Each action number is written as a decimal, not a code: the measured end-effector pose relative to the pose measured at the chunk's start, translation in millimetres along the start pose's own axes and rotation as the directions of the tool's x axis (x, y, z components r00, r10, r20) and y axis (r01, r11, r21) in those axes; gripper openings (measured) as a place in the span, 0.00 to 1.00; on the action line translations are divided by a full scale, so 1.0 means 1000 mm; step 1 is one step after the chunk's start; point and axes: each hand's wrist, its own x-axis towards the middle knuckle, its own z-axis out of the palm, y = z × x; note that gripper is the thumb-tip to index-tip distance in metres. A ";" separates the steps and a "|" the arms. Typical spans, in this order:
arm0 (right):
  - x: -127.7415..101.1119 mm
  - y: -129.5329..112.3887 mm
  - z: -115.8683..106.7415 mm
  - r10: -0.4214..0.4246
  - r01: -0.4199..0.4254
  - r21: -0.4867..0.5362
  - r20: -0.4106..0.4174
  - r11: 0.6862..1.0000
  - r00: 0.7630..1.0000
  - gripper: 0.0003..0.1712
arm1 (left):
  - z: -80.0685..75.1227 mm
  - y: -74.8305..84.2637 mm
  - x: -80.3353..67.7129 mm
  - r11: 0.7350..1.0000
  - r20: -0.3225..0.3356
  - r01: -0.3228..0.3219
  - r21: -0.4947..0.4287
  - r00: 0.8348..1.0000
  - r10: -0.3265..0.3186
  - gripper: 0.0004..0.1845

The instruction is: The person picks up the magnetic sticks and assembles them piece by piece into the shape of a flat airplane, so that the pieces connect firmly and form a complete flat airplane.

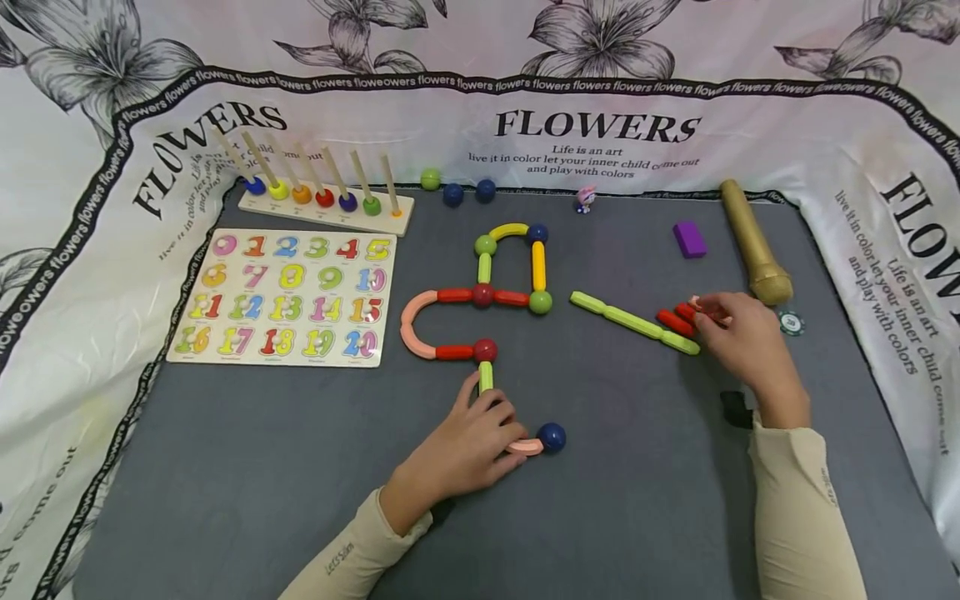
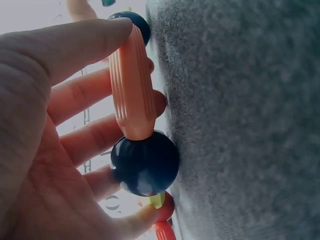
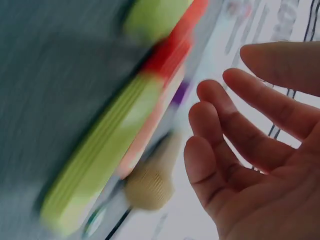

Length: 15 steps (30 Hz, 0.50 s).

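My left hand pinches a peach curved building stick, thumb on one side and fingers behind. Blue balls sit at both its ends in the left wrist view, the nearer blue ball low by the palm. A green stick runs from beside that hand up to a red ball of the joined stick-and-ball figure. My right hand hovers by red sticks and a row of green sticks. Its fingers are loosely bent, with nothing between them and the thumb in the right wrist view.
A number board and a peg stand with rings are at the left. Loose balls and a small figurine line the back. A purple block, gold microphone-shaped toy and poker chip lie right.
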 end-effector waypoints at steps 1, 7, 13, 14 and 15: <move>-0.002 0.008 -0.004 0.023 -0.023 -0.012 -0.013 1.000 1.000 0.16 | 0.000 0.000 0.000 1.000 0.002 0.004 -0.006 1.000 -0.004 0.10; -0.006 0.039 -0.016 0.108 -0.107 -0.027 0.053 0.994 0.993 0.16 | 0.002 0.001 -0.002 0.999 -0.007 0.010 -0.047 1.000 -0.010 0.09; -0.019 0.050 -0.020 0.131 -0.124 -0.075 0.091 0.989 0.987 0.15 | 0.004 0.003 0.000 0.999 -0.012 -0.005 -0.041 1.000 0.004 0.08; -0.021 0.052 -0.020 0.131 -0.123 -0.077 0.098 0.989 0.987 0.15 | 0.004 0.003 0.001 0.999 -0.012 -0.004 -0.045 1.000 0.004 0.08; -0.023 0.053 -0.019 0.128 -0.120 -0.078 0.104 0.990 0.986 0.15 | 0.004 0.003 0.001 0.999 -0.012 -0.003 -0.052 1.000 0.002 0.08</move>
